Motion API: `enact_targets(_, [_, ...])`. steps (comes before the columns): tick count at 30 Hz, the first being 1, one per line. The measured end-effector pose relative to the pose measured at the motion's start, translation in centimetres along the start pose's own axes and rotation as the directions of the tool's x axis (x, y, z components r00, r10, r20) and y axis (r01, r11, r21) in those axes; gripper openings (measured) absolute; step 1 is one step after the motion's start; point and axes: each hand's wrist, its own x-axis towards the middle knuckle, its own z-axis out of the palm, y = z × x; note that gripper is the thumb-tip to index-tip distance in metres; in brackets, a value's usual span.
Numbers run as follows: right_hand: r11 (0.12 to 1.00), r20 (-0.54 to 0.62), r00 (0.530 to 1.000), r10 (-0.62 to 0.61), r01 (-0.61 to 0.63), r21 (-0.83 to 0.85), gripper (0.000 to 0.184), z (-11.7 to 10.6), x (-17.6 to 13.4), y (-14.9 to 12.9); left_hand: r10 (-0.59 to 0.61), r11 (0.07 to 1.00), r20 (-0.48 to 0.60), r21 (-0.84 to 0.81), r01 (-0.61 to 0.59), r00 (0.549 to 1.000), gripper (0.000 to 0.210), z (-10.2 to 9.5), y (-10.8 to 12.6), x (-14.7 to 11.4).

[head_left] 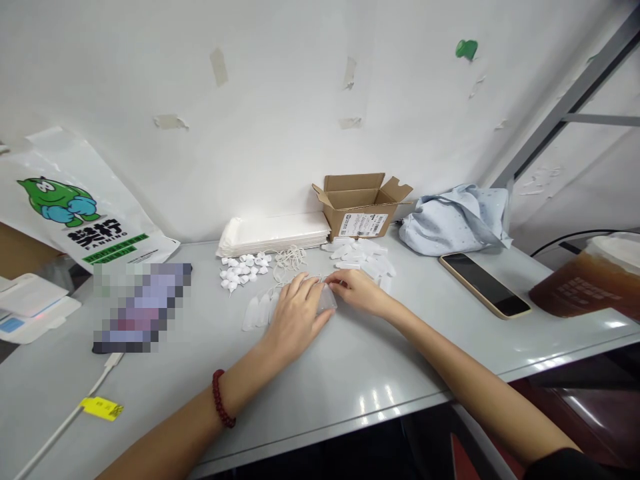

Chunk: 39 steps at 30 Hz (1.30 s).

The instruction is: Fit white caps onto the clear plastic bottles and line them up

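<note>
Both hands (325, 300) closed on small clear plastic cap (327, 299) mid-worktop (350, 373); likely light, slippery, gripped by sides.

Two hands, the left hand (295, 313) and the right hand (357, 291), are on the counter (350, 380). One cardboard box (361, 203), two phones (484, 285) (143, 307), one drink cup (587, 277), one printed bag (80, 207). The small white caps (243, 268) are too many and too small to count.

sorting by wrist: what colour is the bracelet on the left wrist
Dark red beads, seen in the head view.
</note>
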Motion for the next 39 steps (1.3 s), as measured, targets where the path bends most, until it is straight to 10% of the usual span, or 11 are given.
enact_targets(11, [1.0, -0.013, 1.0, 0.0, 0.0, 0.007, 0.024, -0.1, 0.0, 0.1, -0.022, 1.0, -0.009, -0.014, 0.022, 1.0, 0.041, -0.2, -0.2, 0.1])
enact_targets(17, [0.985, -0.202, 0.978, 0.042, -0.074, -0.154, 0.023, -1.4, 0.0, 0.4, -0.178, 0.983, -0.182, -0.065, 0.169, 0.967, 0.029, -3.3, -4.6, 0.9])
enact_targets(23, [0.925, -0.174, 0.983, 0.059, -0.119, -0.361, 0.033, -2.4, -0.1, 1.2, -0.115, 0.991, -0.019, -0.074, 0.113, 0.993, 0.035, -4.2, -8.7, 0.8])
enact_targets(39, [0.859, -0.123, 0.986, 0.112, -0.159, -0.487, 0.033, -2.5, -0.1, 1.0, -0.018, 1.0, 0.022, -0.007, 0.018, 1.0, 0.043, -2.5, -9.0, 0.6])
